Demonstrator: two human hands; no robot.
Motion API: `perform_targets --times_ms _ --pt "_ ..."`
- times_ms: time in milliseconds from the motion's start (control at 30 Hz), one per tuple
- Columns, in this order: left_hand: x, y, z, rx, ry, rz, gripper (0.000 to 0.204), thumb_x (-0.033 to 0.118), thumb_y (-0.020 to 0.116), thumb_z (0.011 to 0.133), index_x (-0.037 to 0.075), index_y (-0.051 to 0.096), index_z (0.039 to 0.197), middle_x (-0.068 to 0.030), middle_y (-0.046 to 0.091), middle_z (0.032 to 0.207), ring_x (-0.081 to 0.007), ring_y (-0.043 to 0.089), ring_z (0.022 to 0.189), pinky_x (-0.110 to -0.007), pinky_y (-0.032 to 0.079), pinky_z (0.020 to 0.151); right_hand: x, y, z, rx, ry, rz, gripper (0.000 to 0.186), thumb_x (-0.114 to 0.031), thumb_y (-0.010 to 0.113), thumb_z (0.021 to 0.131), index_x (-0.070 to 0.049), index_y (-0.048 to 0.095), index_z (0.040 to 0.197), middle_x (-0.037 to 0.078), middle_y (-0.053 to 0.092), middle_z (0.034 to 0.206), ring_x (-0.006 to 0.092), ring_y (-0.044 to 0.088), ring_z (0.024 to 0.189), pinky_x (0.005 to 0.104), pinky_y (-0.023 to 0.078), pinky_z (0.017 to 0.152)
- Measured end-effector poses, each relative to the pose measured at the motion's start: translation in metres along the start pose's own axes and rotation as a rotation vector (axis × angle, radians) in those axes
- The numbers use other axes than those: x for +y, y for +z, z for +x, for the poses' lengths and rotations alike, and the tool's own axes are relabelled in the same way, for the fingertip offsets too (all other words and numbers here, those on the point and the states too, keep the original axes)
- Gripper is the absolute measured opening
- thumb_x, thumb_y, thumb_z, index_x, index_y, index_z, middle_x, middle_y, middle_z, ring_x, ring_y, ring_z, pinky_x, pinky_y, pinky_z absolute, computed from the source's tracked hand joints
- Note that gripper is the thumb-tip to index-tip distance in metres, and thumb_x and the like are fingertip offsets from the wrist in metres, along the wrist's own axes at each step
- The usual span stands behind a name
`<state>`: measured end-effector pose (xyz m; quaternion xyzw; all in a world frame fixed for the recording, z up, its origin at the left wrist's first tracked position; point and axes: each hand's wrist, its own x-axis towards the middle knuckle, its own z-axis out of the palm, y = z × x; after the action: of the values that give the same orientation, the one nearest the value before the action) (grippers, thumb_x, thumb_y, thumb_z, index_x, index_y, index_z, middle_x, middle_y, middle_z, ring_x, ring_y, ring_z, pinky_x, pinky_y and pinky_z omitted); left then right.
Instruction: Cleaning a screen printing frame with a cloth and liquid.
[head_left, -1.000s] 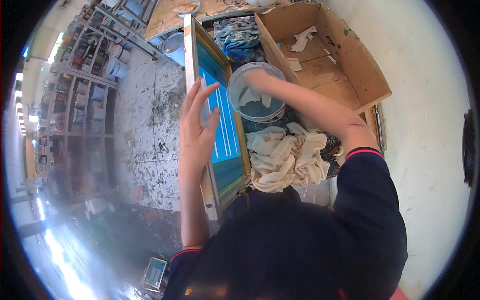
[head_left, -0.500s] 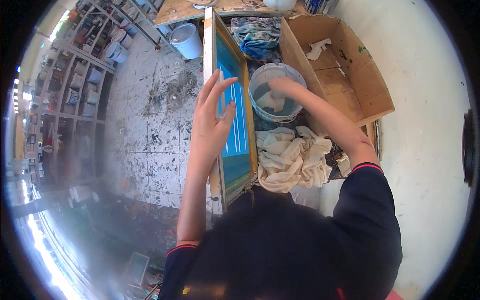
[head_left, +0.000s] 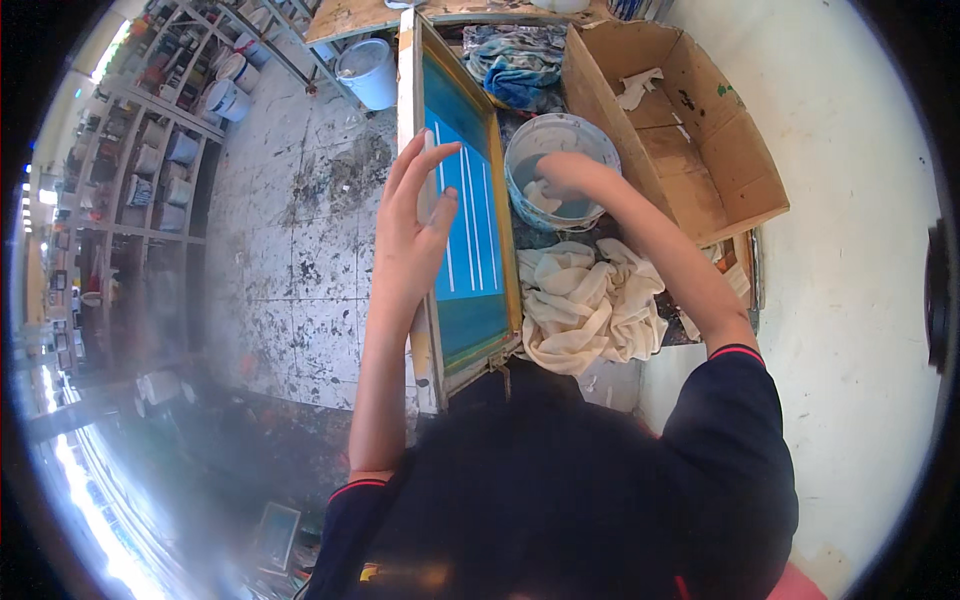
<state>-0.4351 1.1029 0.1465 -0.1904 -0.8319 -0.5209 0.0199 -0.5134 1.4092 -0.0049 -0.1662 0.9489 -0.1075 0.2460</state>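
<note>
A screen-printing frame (head_left: 508,225) with blue mesh and several thin white lines stands tilted on its edge. Against its left side is my left hand (head_left: 413,215), fingers apart and thumb bent over the mesh; whether its palm presses on the wood cannot be made out. My right hand (head_left: 570,175) reaches down into a white bucket (head_left: 560,130) of cloudy water, its fingers closed on a pale wet cloth (head_left: 541,196). Its fingertips are partly hidden. Just below the bucket lies a crumpled heap of cream cloth (head_left: 590,310).
Right of the bucket stands an open cardboard box (head_left: 735,180) with paper scraps inside. Blue-stained rags (head_left: 515,70) lie behind the bucket. A lidded white bucket (head_left: 367,75) is on the paint-spotted floor (head_left: 300,230), and shelves (head_left: 150,170) line the far left. A pale wall (head_left: 850,250) rises at right.
My right hand has stayed in the bucket and shifted slightly, with less of the pale cloth showing. The view has moved a little; my left hand keeps its pose by the frame.
</note>
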Motion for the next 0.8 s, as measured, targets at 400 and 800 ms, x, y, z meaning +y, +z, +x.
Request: perform_targets --times_ms 400,800 --pt "-0.029 -0.018 -0.007 0.064 0.097 0.06 0.056 0.007 0.066 0.102 0.017 0.064 0.157 -0.0186 0.047 0.17 -0.0348 0.044 0.16 -0.048 0.04 0.128 -0.085 -0.1 -0.065 0.497 -0.224 0.538 0.043 -0.025 0.075 0.096 0.001 0.078 0.13 0.016 0.078 0.116 0.0303 0.076 0.113 0.0408 0.058 0.103" --pt "-0.037 -0.02 -0.008 0.137 0.032 0.043 0.065 0.014 0.07 0.099 0.005 0.051 0.161 -0.0226 0.05 0.158 -0.0418 0.049 0.149 -0.049 0.039 0.127 -0.142 0.05 0.041 0.823 -0.239 1.186 0.027 -0.022 0.085 0.094 0.002 0.083 0.106 0.01 0.075 0.129 0.0182 0.071 0.12 0.0345 0.058 0.097"
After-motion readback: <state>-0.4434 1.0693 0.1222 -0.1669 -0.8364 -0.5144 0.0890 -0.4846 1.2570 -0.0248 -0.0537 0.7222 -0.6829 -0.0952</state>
